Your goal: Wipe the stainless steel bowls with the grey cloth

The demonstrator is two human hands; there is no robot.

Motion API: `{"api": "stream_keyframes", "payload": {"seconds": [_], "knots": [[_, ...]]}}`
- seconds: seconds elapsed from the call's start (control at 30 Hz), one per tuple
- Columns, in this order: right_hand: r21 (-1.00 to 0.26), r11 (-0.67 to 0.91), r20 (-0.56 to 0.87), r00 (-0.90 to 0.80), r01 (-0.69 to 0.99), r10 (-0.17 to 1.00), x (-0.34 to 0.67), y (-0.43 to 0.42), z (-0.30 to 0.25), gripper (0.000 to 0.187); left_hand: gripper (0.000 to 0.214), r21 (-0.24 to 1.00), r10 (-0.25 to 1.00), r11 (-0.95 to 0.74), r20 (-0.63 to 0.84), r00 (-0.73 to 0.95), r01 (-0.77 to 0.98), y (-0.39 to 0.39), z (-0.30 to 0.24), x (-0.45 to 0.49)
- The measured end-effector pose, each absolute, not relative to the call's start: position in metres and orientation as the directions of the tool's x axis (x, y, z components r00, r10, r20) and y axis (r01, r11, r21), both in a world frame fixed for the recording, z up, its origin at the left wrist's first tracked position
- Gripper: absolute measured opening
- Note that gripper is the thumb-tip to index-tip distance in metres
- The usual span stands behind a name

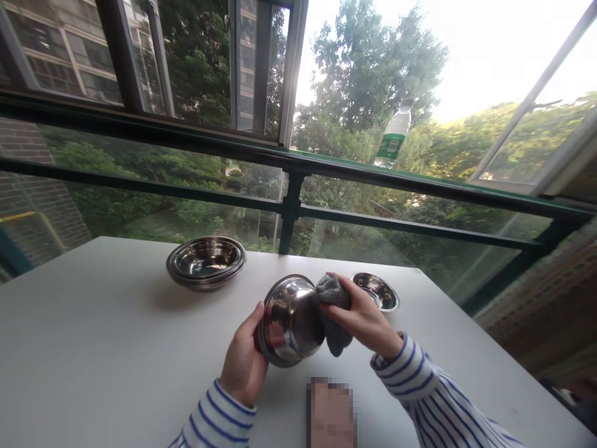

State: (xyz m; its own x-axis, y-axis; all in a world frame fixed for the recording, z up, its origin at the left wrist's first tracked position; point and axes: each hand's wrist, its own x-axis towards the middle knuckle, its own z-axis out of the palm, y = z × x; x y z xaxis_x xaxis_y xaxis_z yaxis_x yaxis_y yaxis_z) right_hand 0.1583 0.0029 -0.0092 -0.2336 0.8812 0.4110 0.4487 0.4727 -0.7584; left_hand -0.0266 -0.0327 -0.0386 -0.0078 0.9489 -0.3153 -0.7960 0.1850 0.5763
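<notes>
My left hand (246, 358) grips a shiny metal bowl (291, 323) by its rim, with the thumb on the outside. The bowl is tilted on its side above the table, its rounded outside facing right. A bunched grey cloth (336, 323) is pinched in my right hand (366, 314), and it touches the bowl's base. The inside of the bowl and the left fingertips behind it are hidden.
On the white table (116, 336), a stack of metal bowls (205, 264) stands back left. Another metal bowl (380, 292) sits behind my right hand. A pixelated phone-shaped object (331, 414) lies at the front. A plastic bottle (392, 140) stands by the railing (420, 186).
</notes>
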Motion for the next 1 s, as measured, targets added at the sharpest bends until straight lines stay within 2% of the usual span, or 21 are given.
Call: {"api": "stream_keyframes", "payload": {"seconds": [0.1,0.27,0.5,0.57,0.7,0.77,0.87,1.0], "knots": [[-0.767,0.448,0.387,-0.226,0.459,0.894,0.167,-0.001,-0.007,0.029,0.019,0.578,0.945,0.188,-0.326,-0.013,-0.794,-0.033,-0.036,-0.028],[-0.695,0.423,0.416,-0.155,0.581,0.896,0.178,-0.008,-0.018,0.041,0.02,0.6,0.933,0.212,-0.36,-0.023,-0.771,-0.032,-0.039,-0.03],[-0.635,0.491,0.496,-0.172,0.597,0.851,0.178,-0.014,-0.024,0.039,0.019,0.599,0.93,0.217,-0.368,-0.024,-0.771,-0.033,-0.043,-0.03],[-0.541,0.55,0.54,-0.239,0.636,0.807,0.173,-0.015,-0.019,0.037,0.019,0.585,0.925,0.208,-0.378,-0.036,-0.784,-0.033,-0.042,-0.03],[-0.177,0.676,0.684,-0.405,0.715,0.607,0.161,-0.015,-0.015,0.031,0.018,0.539,0.915,0.186,-0.399,-0.055,-0.821,-0.032,-0.041,-0.031],[-0.032,0.679,0.691,-0.475,0.733,0.545,0.156,-0.017,-0.016,0.032,0.018,0.517,0.907,0.201,-0.419,-0.041,-0.832,-0.033,-0.04,-0.03],[0.064,0.719,0.627,-0.588,0.692,0.51,0.15,-0.022,-0.018,0.036,0.02,0.482,0.883,0.218,-0.468,-0.039,-0.848,-0.034,-0.038,-0.03],[0.107,0.791,0.529,-0.708,0.602,0.467,0.151,-0.026,-0.016,0.042,0.024,0.483,0.872,0.215,-0.486,-0.055,-0.849,-0.036,-0.039,-0.031]]}}
